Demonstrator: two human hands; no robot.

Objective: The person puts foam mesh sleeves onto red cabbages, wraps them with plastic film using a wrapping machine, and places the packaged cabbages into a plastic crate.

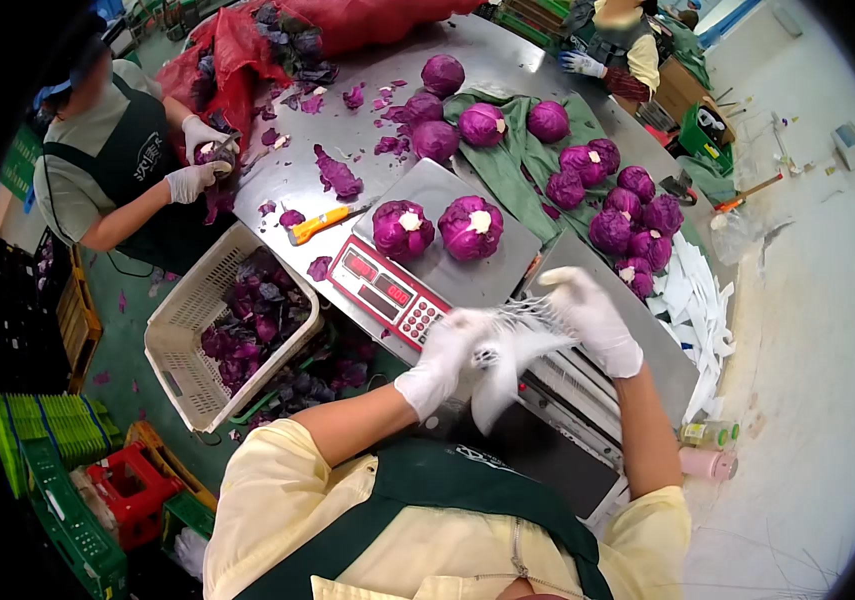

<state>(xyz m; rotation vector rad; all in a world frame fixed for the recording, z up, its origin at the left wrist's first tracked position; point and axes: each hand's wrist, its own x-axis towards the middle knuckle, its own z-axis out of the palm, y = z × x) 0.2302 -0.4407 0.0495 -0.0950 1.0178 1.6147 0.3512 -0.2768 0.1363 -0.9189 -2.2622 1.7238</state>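
My left hand [444,360], in a white glove, is closed on a white mesh net [517,350] just below the red-framed scale [387,288]. At the right, my right hand [595,318], also gloved, has its fingers bent at the upper edge of the net; motion blur hides what its fingertips hold. Two purple cabbages, one on the left [403,230] and one on the right [470,228], rest on the scale's metal plate. The net is stretched out between both hands and smeared by motion.
More cabbages [610,231] lie on a green cloth [507,165]. An orange-handled knife [319,225] is left of the scale. White strips [697,310] pile up at right. A crate [182,350] holds purple leaves. A co-worker [112,160] stands at left, another person [612,50] behind.
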